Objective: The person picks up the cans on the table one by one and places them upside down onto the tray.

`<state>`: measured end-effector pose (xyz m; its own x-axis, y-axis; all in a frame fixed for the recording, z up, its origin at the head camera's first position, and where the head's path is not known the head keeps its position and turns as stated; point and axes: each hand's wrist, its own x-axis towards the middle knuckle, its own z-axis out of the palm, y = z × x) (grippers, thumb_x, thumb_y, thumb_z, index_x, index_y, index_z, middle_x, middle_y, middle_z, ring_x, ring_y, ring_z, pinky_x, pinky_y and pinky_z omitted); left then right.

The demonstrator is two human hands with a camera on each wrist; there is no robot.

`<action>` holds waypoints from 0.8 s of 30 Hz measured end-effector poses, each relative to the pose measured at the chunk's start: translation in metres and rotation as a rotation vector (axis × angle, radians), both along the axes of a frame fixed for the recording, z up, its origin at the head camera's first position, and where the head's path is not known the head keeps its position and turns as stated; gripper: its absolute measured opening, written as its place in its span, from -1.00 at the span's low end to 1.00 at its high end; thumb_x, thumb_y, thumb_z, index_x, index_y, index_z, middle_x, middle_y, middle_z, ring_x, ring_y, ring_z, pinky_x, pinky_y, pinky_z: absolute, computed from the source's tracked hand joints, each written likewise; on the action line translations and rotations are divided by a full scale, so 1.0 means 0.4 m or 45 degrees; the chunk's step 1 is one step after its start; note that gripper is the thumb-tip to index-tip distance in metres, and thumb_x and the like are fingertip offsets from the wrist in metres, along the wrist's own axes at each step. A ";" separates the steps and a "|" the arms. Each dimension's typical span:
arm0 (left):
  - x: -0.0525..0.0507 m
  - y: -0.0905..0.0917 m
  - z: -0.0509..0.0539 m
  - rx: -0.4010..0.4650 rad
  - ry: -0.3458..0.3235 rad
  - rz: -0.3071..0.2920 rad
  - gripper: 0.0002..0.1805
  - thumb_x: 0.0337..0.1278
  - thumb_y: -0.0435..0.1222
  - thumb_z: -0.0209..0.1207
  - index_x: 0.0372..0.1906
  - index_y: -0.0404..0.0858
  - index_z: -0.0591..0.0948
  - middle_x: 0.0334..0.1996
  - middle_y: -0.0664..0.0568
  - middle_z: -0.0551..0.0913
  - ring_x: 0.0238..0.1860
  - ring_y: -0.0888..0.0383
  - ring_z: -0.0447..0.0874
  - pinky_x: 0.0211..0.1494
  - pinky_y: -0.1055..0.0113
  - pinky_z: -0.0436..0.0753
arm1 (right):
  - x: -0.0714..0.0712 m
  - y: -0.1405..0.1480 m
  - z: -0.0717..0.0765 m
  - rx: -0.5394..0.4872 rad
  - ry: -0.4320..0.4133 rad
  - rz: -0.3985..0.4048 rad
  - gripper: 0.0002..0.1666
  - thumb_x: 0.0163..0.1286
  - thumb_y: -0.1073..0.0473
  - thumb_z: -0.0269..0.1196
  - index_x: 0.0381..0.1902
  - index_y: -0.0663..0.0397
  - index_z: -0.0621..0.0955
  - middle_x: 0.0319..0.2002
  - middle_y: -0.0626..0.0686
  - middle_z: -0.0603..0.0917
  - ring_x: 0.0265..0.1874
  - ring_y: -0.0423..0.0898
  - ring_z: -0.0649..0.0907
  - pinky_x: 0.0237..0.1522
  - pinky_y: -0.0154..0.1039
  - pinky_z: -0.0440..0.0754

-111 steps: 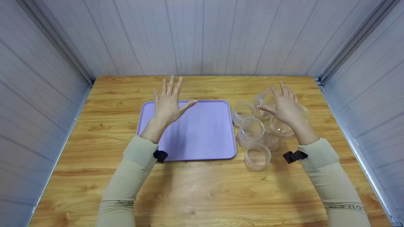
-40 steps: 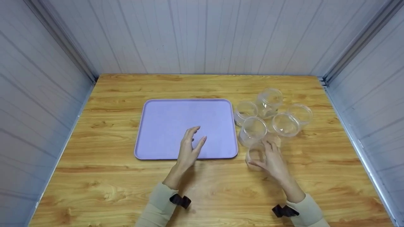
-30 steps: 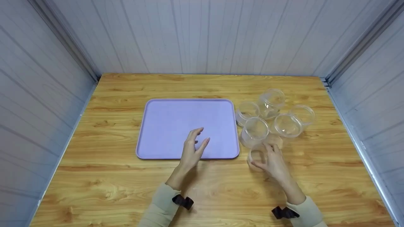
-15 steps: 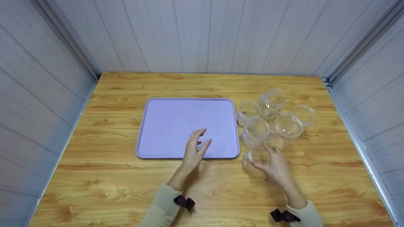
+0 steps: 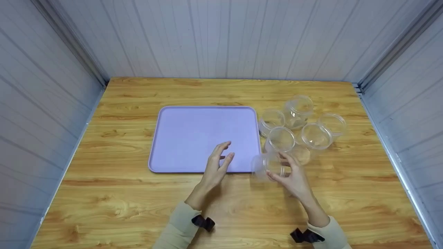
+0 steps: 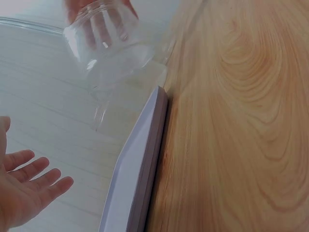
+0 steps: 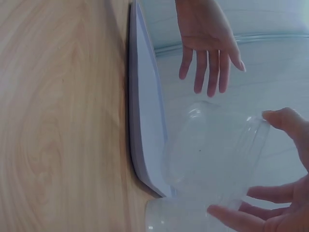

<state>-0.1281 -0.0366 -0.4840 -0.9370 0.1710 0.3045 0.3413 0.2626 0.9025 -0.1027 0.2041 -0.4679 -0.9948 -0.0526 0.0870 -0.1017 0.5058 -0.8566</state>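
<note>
The right hand has a clear jar pinched in its fingers, tipped sideways by the 4 o'clock corner of the purple tray. The left hand kinda hovers around the tray's 5 o'clock edge, fingers loosely spread, other jars bunched off the tray's 3 o'clock.

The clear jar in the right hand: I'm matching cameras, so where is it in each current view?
Head: jar, right of centre, below the middle, in the right hand.
Left wrist: jar, top, left of centre.
Right wrist: jar, right of centre, below the middle.
Shared landmark: the lilac tray, in all three.
</note>
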 end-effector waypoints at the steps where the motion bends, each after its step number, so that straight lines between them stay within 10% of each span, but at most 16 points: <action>1: 0.006 0.002 0.013 0.002 -0.001 -0.018 -0.57 0.25 -0.29 -0.05 0.17 -0.40 0.30 0.12 -0.22 0.33 0.12 -0.14 0.27 0.00 0.12 0.45 | -0.002 -0.004 0.000 -0.041 -0.008 0.000 -0.17 -0.09 0.19 0.42 0.16 0.26 0.35 0.02 0.22 0.41 -0.06 0.16 0.46 -0.22 -0.02 0.55; 5: 0.021 0.010 0.045 0.020 0.034 -0.074 -0.54 0.20 -0.35 -0.02 0.18 -0.43 0.28 0.14 -0.27 0.29 0.13 -0.14 0.26 -0.01 0.07 0.45 | -0.007 -0.017 0.000 -0.201 -0.057 0.003 -0.18 -0.05 0.28 0.39 0.19 0.26 0.31 0.08 0.23 0.37 -0.01 0.17 0.43 -0.19 -0.01 0.54; 15: -0.016 0.025 -0.039 0.043 0.026 -0.189 -0.39 0.13 -0.21 0.09 0.27 -0.27 0.21 0.22 -0.11 0.21 0.18 -0.02 0.22 -0.02 0.02 0.46 | -0.022 -0.047 -0.007 -0.459 -0.023 0.090 -0.31 0.04 0.44 0.27 0.15 0.42 0.28 0.04 0.33 0.34 -0.05 0.22 0.44 -0.24 -0.29 0.56; 24: 0.004 0.034 0.003 0.128 -0.165 -0.293 -0.28 0.11 -0.27 0.09 0.31 -0.37 0.05 0.24 -0.25 0.12 0.17 -0.16 0.21 -0.06 0.06 0.48 | -0.029 -0.071 -0.025 -0.633 -0.087 0.161 -0.36 0.16 0.44 0.15 0.18 0.46 0.21 0.05 0.38 0.30 -0.05 0.15 0.45 -0.14 -0.31 0.52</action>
<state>-0.1264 -0.0231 -0.4829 -0.9092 0.3587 0.2113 0.2619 0.0984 0.9601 -0.1143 0.1758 -0.4780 -0.9877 -0.1413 0.0671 -0.0711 0.0234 -0.9972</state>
